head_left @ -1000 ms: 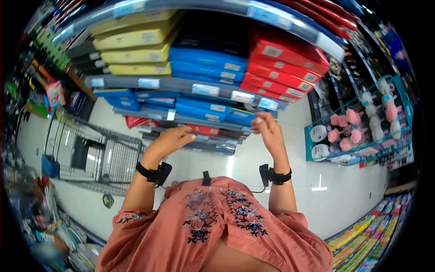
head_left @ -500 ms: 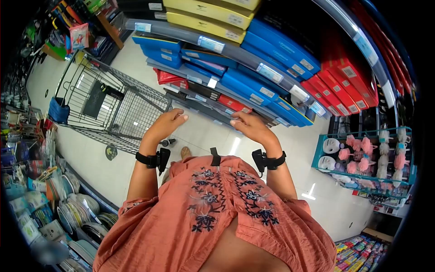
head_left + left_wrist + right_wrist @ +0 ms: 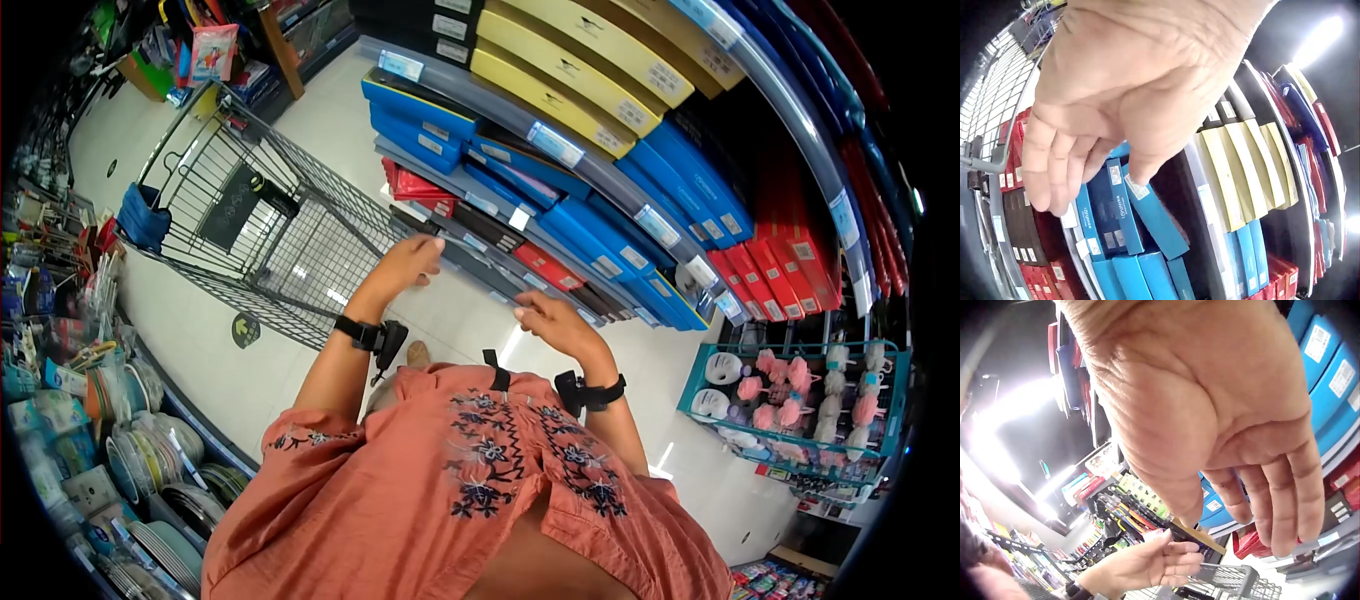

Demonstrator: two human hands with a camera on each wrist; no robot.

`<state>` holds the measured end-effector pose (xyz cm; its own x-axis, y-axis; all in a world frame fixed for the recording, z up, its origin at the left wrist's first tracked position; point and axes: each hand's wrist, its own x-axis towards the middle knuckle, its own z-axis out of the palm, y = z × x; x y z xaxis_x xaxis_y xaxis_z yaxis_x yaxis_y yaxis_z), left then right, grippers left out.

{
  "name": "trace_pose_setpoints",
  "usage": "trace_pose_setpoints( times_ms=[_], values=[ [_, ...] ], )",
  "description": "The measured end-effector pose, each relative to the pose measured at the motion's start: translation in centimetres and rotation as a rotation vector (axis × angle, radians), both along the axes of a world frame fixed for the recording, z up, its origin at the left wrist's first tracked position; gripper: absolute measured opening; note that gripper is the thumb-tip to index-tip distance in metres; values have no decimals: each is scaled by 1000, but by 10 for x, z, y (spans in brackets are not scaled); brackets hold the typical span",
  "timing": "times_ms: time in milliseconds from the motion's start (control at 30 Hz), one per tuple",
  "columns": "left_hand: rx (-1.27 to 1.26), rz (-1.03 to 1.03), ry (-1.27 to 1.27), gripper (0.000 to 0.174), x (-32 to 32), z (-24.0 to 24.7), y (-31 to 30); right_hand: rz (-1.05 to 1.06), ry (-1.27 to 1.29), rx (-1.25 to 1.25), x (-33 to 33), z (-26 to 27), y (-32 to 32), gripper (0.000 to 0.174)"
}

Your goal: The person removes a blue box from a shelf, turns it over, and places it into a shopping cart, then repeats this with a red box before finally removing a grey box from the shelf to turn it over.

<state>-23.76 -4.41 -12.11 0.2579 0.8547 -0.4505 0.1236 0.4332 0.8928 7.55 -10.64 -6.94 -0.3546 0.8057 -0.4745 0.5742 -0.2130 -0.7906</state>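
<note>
My left hand hangs in the air between the shopping cart and the shelf, its fingers relaxed and holding nothing. In the left wrist view the loosely bent fingers overlap the blue flat boxes on the shelf behind. My right hand is also bare, held in front of the lower shelf boards with relaxed fingers. Its palm fills much of the right wrist view, near blue boxes. Yellow boxes and red boxes are stacked on the shelf above.
A dark bottle-like item lies in the cart, and a blue cloth hangs on its side. A teal rack with pink and white puffs stands at the right. Plates line a shelf at lower left. Pale tiled floor runs between.
The view has swung left, so the shelf and boxes shift right and the cart comes closer to the middle. The right hand has lowered from near the shelf edge; both hands stay without a thing.
</note>
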Motion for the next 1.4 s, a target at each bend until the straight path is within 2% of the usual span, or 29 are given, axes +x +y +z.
trace_pose_setpoints(
  times_ms=[167, 233, 367, 467, 500, 600, 700, 900, 1033, 1300, 1400],
  values=[
    [19, 324, -222, 81, -9, -1, 83, -41, -31, -3, -5, -3, -8, 52],
    [41, 384, -329, 85, -12, -5, 122, -67, -27, 8, -7, -1, -14, 52],
    [37, 472, -437, 90, -9, 1, 181, -151, -48, -12, -10, -1, -27, 52],
    [57, 401, -469, 92, -11, -3, 209, -226, -59, -34, -16, 9, -40, 51],
    [65, 339, -480, 93, -11, 8, 207, -239, -65, -37, -16, 10, -43, 51],
    [48, 390, -459, 92, -5, 17, 214, -276, -56, -77, -19, 9, -51, 50],
    [84, 354, -414, 87, -7, 19, 217, -283, -24, -121, -20, 2, -52, 47],
    [61, 476, -492, 68, -2, 24, 209, -174, -77, -80, -13, -12, -34, 49],
    [105, 492, -569, 56, -7, 25, 186, -196, -46, -109, -13, -10, -18, 50],
    [37, 512, -546, 60, -33, 28, 145, -131, 23, -159, -23, -19, 7, 55],
    [83, 477, -547, 59, -38, 15, 153, -189, 212, -166, -37, -16, 26, 55]
  ],
)
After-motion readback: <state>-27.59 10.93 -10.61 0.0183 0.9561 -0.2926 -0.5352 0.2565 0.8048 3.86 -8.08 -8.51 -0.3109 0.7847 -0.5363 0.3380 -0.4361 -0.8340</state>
